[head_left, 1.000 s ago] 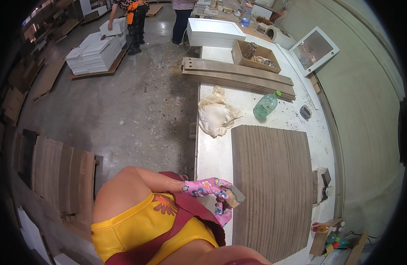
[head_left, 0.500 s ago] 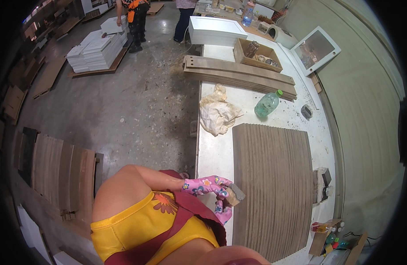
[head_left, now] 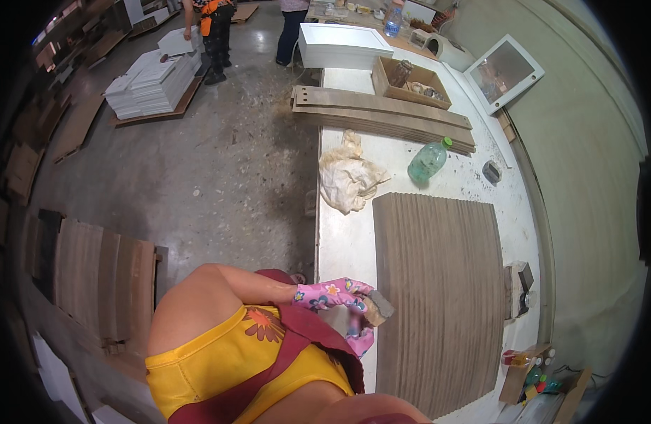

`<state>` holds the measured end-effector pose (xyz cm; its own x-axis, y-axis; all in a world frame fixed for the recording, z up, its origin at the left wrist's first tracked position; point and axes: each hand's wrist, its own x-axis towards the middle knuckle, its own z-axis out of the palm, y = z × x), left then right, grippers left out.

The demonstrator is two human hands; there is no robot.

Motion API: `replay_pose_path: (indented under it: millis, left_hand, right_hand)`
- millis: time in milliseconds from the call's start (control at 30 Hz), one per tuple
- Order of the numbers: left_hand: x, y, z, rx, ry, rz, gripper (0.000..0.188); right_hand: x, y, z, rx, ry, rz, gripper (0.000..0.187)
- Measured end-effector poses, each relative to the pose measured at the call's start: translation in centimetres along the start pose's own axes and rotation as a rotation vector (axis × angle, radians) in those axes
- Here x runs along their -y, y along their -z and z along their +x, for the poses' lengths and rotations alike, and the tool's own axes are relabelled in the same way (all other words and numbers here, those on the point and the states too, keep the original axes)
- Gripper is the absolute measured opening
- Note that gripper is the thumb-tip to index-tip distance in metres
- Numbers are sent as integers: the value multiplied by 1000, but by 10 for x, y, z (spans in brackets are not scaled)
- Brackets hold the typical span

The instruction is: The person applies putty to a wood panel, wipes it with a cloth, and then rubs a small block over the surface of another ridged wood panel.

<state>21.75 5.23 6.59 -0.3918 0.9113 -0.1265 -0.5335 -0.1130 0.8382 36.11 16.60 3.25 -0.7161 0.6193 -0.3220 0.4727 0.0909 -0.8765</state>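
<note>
Both my hands wear pink flowered gloves and meet at the near left edge of a large brown ribbed wood panel [head_left: 438, 297] lying on the white workbench [head_left: 343, 247]. My left hand [head_left: 331, 293] is closed on a small grey block [head_left: 380, 305] that touches the panel's edge. Just below it sits my right hand [head_left: 360, 343], partly hidden behind my yellow and dark red clothing, so its grip is unclear.
On the bench beyond the panel lie a crumpled cloth [head_left: 350, 180], a green plastic bottle [head_left: 428, 161], long wood strips [head_left: 382, 116] and a cardboard box [head_left: 410, 81]. Two people [head_left: 212, 28] stand by stacked white boards [head_left: 152, 85]. Brown panels [head_left: 99, 275] lean at my left.
My hands stay together at the panel's edge with the block. Only the view shifts slightly.
</note>
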Motion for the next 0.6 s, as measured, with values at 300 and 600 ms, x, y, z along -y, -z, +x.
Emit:
replay_pose_path:
  millis: [300, 600]
  left_hand:
    - [-11, 3, 10, -37, -41, -152, 46]
    - [-77, 4, 22, -206, -314, -56, 55]
  right_hand:
    - [21, -1, -4, 42, 219, 241, 27]
    - [43, 14, 2, 6, 215, 277, 36]
